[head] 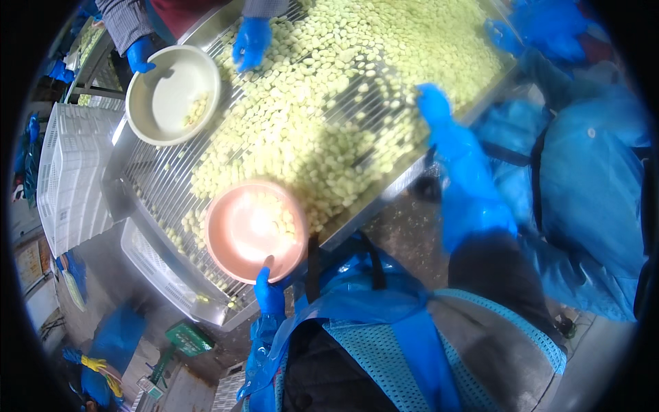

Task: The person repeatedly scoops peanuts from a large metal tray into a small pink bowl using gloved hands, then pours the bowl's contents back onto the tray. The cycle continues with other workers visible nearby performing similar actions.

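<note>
Pale green shelled beans (288, 113) lie in a thick layer over a slatted metal sorting table (159, 175). My left hand (269, 294), in a blue glove, grips the near rim of a pink plastic basin (247, 232), its thumb inside. Several beans sit at the right side of that basin. My right hand (435, 105), also blue-gloved, reaches over the table's right part, its fingertips at the scattered beans; whether it holds any cannot be told. The fingers are partly blurred.
Across the table a co-worker's gloved hand (140, 55) holds a cream basin (172, 95); the other hand (252, 44) is over the beans. Stacked white crates (77, 170) stand at left, a crate (154, 268) below the table's end. A person in blue (592, 134) is close at right.
</note>
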Tool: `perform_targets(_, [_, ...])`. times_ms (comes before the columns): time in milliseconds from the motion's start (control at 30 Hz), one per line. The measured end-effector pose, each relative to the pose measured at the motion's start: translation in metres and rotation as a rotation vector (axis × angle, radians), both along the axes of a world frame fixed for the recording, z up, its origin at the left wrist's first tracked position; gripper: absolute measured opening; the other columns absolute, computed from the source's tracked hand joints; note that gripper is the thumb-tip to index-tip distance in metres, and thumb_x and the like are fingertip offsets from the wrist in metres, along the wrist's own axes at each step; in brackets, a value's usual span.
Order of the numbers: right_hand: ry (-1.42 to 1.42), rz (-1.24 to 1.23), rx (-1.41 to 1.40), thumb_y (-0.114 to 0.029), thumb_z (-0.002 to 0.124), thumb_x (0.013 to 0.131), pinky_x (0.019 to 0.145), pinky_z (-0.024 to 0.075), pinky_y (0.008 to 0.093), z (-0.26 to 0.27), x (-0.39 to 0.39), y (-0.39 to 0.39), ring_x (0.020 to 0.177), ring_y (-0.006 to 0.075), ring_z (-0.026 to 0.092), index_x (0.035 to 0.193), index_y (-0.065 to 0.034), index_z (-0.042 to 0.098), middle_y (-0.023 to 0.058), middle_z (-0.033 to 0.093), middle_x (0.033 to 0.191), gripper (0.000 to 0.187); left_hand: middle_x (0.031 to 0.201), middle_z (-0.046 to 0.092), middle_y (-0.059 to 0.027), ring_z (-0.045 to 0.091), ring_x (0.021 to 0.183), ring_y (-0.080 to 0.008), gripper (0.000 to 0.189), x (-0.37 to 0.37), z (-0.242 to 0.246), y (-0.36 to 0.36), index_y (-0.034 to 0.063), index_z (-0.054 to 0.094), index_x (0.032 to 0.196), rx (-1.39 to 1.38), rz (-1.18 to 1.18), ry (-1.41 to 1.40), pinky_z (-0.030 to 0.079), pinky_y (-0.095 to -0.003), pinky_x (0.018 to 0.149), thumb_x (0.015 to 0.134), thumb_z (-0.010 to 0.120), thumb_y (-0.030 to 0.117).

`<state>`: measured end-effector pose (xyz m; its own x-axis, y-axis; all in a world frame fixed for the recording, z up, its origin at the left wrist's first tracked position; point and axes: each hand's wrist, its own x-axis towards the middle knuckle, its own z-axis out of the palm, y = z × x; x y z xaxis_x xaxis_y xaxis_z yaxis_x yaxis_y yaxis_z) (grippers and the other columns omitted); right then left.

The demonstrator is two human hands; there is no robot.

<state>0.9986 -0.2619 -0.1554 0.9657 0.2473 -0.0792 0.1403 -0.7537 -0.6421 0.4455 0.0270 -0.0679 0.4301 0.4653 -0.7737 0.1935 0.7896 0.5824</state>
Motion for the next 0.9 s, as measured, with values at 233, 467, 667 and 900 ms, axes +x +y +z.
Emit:
perform_targets(233, [0.086,0.085,0.020,-0.022,0.056,0.089,0.089,0.0492,0.0459,-0.077,0.027,-0.049,0.103,0.0371,0.062,0.114,-0.0112,0.067,0.0174,0.066,0.114,0.030,0.129,0.055,-0.0171,0.060,0.112,-0.0346,0.054,-0.006,-0.006,0.002,0.0014,0.048,0.136,-0.062,-0.022,0.003,0.056,-0.0460,0.082,0.091,0.056,0.029])
perform_targets(467, [-0.221,0.517,-0.354,-0.030,0.057,0.094,0.081,0.0502,0.0421,-0.058,-0.057,0.024,0.093,0.0274,0.065,0.113,-0.0101,0.067,0.0128,0.069,0.106,0.029,0.131,0.053,-0.0239,0.056,0.116,-0.0384,0.055,0.004,0.005,0.000,-0.0021,0.043,0.138,-0.067,-0.001,0.002,0.051,-0.0503,0.093,0.093,0.056,0.027])
perform_targets(667, [0.342,0.256,0.083,-0.027,0.052,0.097,0.091,0.0486,0.0375,0.021,-0.096,0.099,0.104,0.0238,0.063,0.118,-0.0139,0.068,0.0077,0.067,0.119,0.029,0.127,0.056,-0.0194,0.061,0.110,-0.0345,0.049,0.003,0.002,-0.001,-0.0015,0.049,0.135,-0.040,0.048,0.018,0.058,-0.0438,0.080,0.094,0.054,0.023])
perform_targets(900, [0.636,0.206,0.400,-0.017,0.055,0.095,0.089,0.0492,0.0291,0.071,-0.175,0.189,0.102,0.0162,0.061,0.125,-0.0133,0.065,0.0055,0.065,0.119,0.032,0.130,0.055,-0.0220,0.059,0.113,-0.0376,0.048,0.001,0.000,-0.005,-0.0003,0.048,0.135,0.068,0.050,0.021,0.053,-0.0469,0.091,0.096,0.053,0.026])
